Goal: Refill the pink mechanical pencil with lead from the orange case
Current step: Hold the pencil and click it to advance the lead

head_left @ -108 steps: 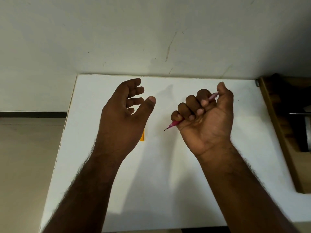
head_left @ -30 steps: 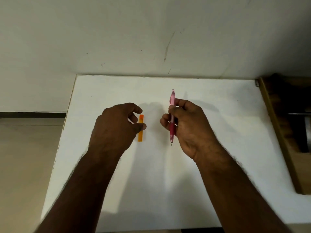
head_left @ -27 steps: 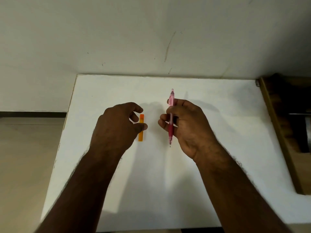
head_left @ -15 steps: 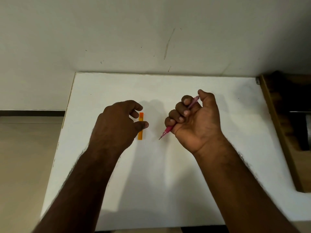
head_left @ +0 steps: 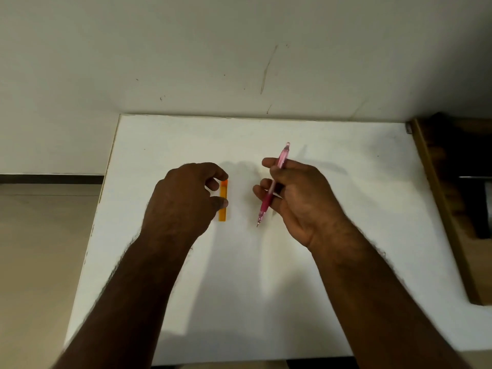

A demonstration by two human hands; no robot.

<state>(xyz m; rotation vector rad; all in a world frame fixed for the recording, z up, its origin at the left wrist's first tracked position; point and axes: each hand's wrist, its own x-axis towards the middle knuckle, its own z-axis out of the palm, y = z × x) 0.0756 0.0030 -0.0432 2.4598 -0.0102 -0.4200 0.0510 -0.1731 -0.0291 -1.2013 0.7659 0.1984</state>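
Note:
The orange case (head_left: 222,213) lies flat on the white table (head_left: 266,275), long side pointing away from me. My left hand (head_left: 183,201) hovers over its left side. The forefinger tip is at the case's far end and the thumb tip overlaps its middle. Whether they grip the case cannot be told. My right hand (head_left: 300,201) holds the pink mechanical pencil (head_left: 282,158) between thumb and fingers, a little to the right of the case. The pencil stands nearly upright in the view, its metal tip toward me and its cap end away.
The table's far edge meets a pale wall (head_left: 239,62). A brown wooden piece of furniture (head_left: 447,209) adjoins the table's right edge. The table's left edge drops to a beige floor (head_left: 40,249).
My right hand turned palm down from a fist and the pencil swung from slanted to nearly upright. My left forefinger reached the case's far end. The case has not moved.

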